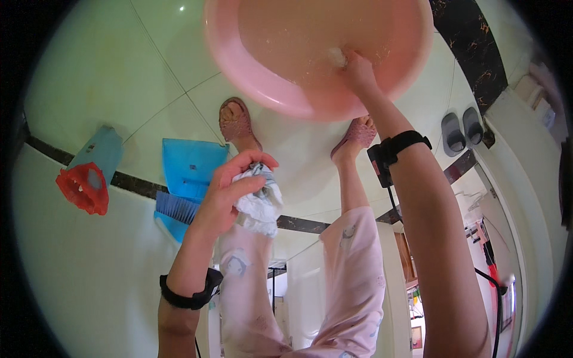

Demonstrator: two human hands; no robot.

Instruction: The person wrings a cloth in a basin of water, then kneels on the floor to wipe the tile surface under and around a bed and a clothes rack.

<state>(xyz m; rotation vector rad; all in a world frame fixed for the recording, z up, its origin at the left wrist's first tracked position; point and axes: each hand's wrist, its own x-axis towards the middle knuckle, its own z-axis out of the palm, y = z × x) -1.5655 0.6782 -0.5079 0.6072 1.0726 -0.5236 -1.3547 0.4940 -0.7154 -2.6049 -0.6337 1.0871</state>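
In my left hand (pixel 236 185) is a crumpled white cloth (pixel 260 209) with greyish patches, its lower folds hanging down over my left thigh. The fingers curl around its top. My right hand (pixel 360 71) reaches into a large pink basin (pixel 268 86) that stands on the floor in front of my feet. Its fingers are closed at the surface of the cloudy water (pixel 286 36), on a small white wad (pixel 337 57). What this wad is, I cannot make out, as it is partly under the water.
Left of my feet lie a blue dustpan (pixel 194 167) and a blue brush (pixel 176 207). Beyond them is a teal bin (pixel 102 146) with a red bag (pixel 83 190). Grey slippers (pixel 453 134) lie at the right by a doorway. Black straps with cables circle both forearms.
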